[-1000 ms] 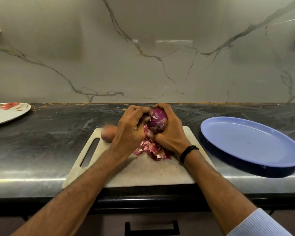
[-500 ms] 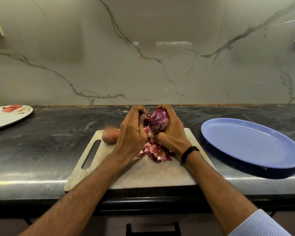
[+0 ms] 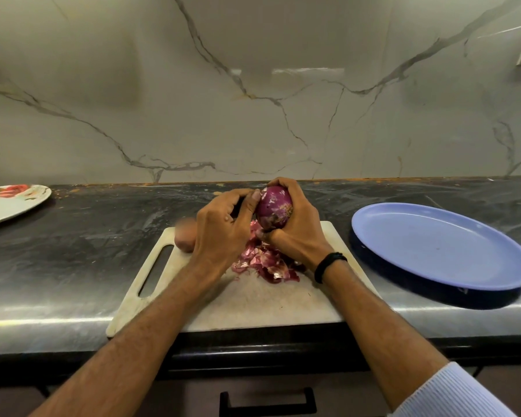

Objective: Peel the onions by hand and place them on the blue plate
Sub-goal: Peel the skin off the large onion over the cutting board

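My right hand (image 3: 298, 233) grips a purple onion (image 3: 273, 210) above the white cutting board (image 3: 253, 305), fingers curled over its top and thumb below. My left hand (image 3: 223, 230) has curled fingers, and its thumb and fingertips pinch at the onion's left side. A heap of pink-purple peels (image 3: 266, 261) lies on the board under the hands. A second, brown-skinned onion (image 3: 184, 240) sits on the board behind my left hand, partly hidden. The blue plate (image 3: 439, 245) stands on the counter to the right, with nothing on it.
The dark stone counter (image 3: 88, 236) runs to a marble wall behind. A white plate with a red flower print (image 3: 9, 203) sits at the far left. A drawer handle (image 3: 268, 401) shows below the counter's front edge.
The onion has been turned a little in my right hand and raised slightly. My left thumb and fingertips have shifted up along the onion's left side.
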Demonstrator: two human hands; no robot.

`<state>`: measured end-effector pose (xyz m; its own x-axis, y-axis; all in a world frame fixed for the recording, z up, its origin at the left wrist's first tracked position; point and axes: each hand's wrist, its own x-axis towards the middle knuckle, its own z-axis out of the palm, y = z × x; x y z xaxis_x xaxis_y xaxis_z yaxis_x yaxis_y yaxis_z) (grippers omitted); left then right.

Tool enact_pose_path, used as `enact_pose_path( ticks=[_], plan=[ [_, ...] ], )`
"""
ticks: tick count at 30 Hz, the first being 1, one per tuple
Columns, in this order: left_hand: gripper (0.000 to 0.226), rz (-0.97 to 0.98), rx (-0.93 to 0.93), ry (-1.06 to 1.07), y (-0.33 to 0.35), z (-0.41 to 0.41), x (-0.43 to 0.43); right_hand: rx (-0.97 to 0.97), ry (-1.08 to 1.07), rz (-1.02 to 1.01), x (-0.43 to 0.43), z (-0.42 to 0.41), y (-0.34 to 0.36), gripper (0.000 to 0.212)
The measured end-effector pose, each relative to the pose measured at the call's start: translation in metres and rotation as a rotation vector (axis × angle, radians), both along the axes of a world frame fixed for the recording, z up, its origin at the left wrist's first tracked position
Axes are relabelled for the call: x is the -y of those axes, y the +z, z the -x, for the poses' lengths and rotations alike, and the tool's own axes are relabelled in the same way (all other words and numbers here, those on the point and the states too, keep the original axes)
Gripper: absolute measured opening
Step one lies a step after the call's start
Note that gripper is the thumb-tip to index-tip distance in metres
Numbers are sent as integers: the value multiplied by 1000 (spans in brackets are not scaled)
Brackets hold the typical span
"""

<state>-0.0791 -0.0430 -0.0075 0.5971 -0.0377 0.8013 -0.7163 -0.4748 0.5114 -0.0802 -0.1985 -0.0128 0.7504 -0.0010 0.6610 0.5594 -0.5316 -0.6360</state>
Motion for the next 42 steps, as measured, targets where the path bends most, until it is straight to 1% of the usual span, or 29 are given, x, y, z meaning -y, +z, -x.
enact_pose_path(
  ticks=[2, 6, 10, 12, 14, 17, 19, 21, 24, 26, 28, 32, 33, 36, 42],
  plan=[
    [44, -13, -8, -26, 1, 3, 1, 3, -10, 10, 1, 0, -1, 75],
    [42, -33, -10, -31, -1, 2, 0, -16, -49, 75, 1, 0, -3, 77],
    [24, -44, 26, 0, -3, -2, -2, 9, -77, 126, 3, -2, -5, 74],
    [20, -27, 23, -3, -3, -2, -3, 22, -84, 140, 3, -3, -6, 74],
    [22, -20, -4, -16, -2, 0, -3, 26, -89, 150, 3, -4, -7, 75],
    [35, -41, -62, -42, -2, 4, -1, 14, -104, 180, 5, -3, -6, 75],
    [37, -51, -80, -44, -3, 3, -1, 9, -118, 215, 6, -3, -6, 74],
    [33, -44, -84, -39, -4, 1, -1, 12, -123, 226, 6, -3, -6, 74],
    [19, 12, -74, -34, -3, -4, -4, 34, -122, 205, 5, -4, -8, 75],
    [16, 34, -77, -24, -3, -3, -5, 49, -125, 201, 5, -5, -8, 75],
    [21, 30, -100, -31, -2, 1, -3, 51, -128, 195, 5, -5, -8, 75],
    [53, -72, -157, -34, -2, 6, 2, 33, -134, 228, 5, -2, -5, 72],
    [57, -101, -159, -23, -3, 6, 3, 30, -136, 246, 5, -1, -5, 73],
    [48, -140, -146, 7, -3, 8, 4, 17, -140, 297, 4, -1, -4, 74],
    [24, -97, -93, 26, -3, 3, -3, 31, -147, 335, 6, -3, -7, 74]
  ],
)
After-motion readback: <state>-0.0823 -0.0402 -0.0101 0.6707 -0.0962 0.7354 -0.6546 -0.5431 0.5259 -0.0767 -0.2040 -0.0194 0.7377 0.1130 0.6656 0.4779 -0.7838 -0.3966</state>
